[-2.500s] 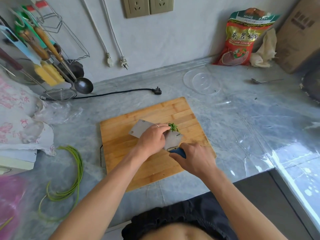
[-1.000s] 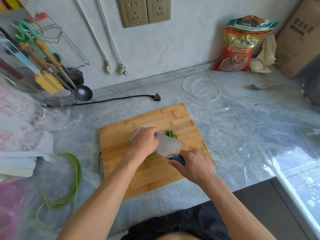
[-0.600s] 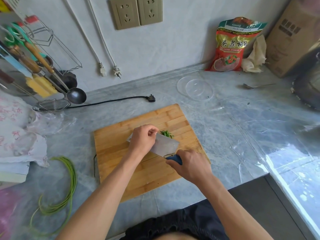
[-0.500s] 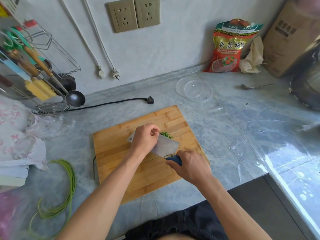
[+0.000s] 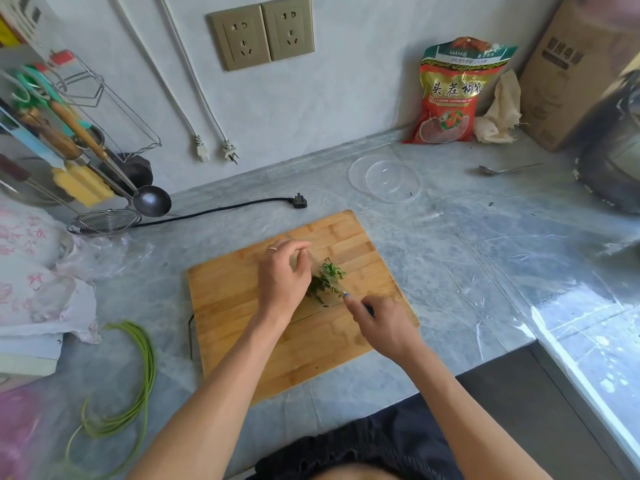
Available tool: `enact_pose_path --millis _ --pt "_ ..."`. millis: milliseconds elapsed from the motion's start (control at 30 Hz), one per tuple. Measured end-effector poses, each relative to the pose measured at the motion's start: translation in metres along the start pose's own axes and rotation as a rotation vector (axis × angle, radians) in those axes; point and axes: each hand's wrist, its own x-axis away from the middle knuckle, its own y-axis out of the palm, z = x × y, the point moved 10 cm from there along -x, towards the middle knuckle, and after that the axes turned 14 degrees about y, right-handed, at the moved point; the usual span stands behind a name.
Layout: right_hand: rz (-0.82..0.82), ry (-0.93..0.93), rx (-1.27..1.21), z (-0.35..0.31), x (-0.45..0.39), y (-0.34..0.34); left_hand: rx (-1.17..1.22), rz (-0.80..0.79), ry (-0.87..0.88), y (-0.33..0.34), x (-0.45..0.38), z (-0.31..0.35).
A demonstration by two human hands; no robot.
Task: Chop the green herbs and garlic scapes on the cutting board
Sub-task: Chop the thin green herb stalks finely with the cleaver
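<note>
A small pile of chopped green herbs (image 5: pixel 328 276) lies on the wooden cutting board (image 5: pixel 239 327), right of its middle. My right hand (image 5: pixel 388 323) grips the blue handle of a cleaver (image 5: pixel 323 289), whose blade is a motion blur over the herbs. My left hand (image 5: pixel 282 273) hovers just left of the herbs, its fingers loosely curled above the blade's far end; whether it touches the blade I cannot tell. Long green garlic scapes (image 5: pixel 143 372) lie on the counter, left of the board.
A clear plastic lid (image 5: pixel 384 177) lies behind the board, with a spoon (image 5: pixel 502 169) to its right. A red snack bag (image 5: pixel 450 98) and a cardboard box (image 5: pixel 568 74) stand at the wall. A black plug cord (image 5: pixel 221 211), a ladle rack (image 5: pixel 104 174) and plastic bags (image 5: pixel 38 271) fill the left.
The cleaver blade, flat and steady under my left hand before, is now a blur in motion. My left hand has lifted slightly. More herb shreds show beside the blade.
</note>
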Motion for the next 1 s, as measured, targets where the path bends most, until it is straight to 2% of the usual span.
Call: enact_pose_path --millis 67,167,333,400,467,633,833,1000 --pt "-0.126 0.136 -0.289 0.004 0.003 0.002 0.015 0.055 -0.043 -0.008 0.015 -0.007" --pt "-0.307 0.344 -0.681 0.012 0.005 0.012 0.060 -0.080 -0.053 0.009 0.033 -0.014" --pt "-0.447 0.426 -0.921 0.009 0.003 0.024 -0.014 -0.368 0.254 0.050 0.047 0.015" --pt "-0.434 0.433 -0.972 0.008 0.001 0.021 -0.078 -0.410 0.294 0.058 0.054 0.014" --pt "-0.405 0.436 -0.995 0.011 -0.003 0.018 -0.125 -0.402 0.244 0.055 0.058 0.002" --pt "-0.396 0.426 -0.933 0.015 -0.005 0.015 -0.110 -0.282 0.116 0.031 0.062 -0.018" --pt "-0.335 0.230 -0.490 -0.009 0.012 0.027 -0.129 -0.118 -0.160 -0.014 0.100 -0.051" --pt "-0.299 0.090 -0.215 -0.021 0.015 0.048 -0.147 -0.090 -0.215 -0.025 0.114 -0.056"
